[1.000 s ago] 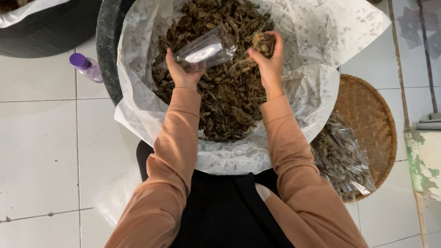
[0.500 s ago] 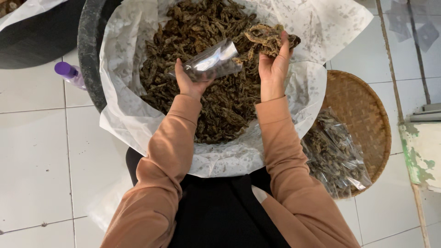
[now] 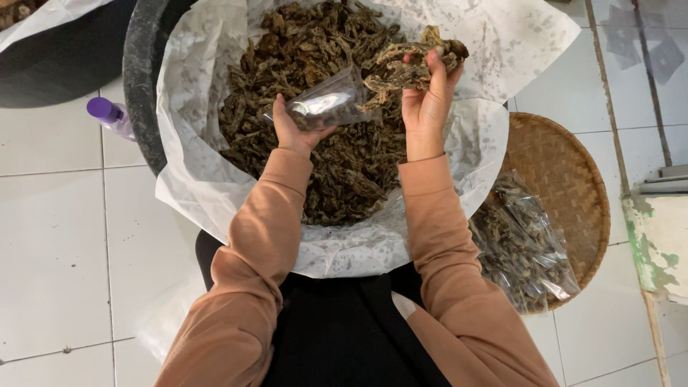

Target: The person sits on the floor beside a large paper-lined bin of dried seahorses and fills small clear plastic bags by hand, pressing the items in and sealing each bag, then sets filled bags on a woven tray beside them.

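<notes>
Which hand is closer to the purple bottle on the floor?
Left. The left hand holds a clear bag nearer the purple bottle; the right hand is farther away.

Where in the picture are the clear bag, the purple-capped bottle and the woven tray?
clear bag (image 3: 322, 106), head view, middle of its plastic side
purple-capped bottle (image 3: 105, 111), head view, on the cap
woven tray (image 3: 566, 172), head view, bare woven part near the rim

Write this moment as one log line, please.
left hand: holds clear bag | right hand: holds dried pieces at bag mouth | tub: full
</notes>
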The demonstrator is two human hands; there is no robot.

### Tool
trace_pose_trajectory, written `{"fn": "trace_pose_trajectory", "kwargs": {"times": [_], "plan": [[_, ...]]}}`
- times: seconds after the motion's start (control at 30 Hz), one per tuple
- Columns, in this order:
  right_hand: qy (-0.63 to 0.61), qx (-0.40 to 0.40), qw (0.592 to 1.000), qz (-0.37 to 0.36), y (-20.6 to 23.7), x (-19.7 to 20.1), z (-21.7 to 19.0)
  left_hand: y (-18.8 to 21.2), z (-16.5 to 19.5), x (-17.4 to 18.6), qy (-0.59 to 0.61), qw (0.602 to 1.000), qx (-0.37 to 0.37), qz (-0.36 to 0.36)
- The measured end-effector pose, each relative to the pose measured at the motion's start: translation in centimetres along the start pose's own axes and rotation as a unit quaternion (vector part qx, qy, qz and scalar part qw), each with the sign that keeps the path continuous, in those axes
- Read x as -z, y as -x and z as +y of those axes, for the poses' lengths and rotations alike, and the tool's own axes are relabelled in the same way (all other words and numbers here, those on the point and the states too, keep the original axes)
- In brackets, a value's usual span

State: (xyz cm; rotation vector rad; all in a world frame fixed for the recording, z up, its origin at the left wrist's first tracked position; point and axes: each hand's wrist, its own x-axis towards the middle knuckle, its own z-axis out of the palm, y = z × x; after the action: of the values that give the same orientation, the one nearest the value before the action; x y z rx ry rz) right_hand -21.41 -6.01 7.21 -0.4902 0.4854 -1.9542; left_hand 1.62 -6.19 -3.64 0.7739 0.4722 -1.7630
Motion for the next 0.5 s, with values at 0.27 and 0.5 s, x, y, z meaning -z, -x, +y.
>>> {"fn": "trace_pose_trajectory", "kwargs": {"times": [0.27, 0.5], "plan": [[0.063, 0.07, 0.994, -0.049, 0.6, -0.5, -0.4, 0.8, -0.8, -0.2, -0.046, 0.993, 0.038, -0.103], [0.109, 0.057, 0.989, -0.088, 0.8, -0.3, -0.1, 1.4, -1.0, -0.3, 0.038, 0.997, 0.015, -0.061]]}}
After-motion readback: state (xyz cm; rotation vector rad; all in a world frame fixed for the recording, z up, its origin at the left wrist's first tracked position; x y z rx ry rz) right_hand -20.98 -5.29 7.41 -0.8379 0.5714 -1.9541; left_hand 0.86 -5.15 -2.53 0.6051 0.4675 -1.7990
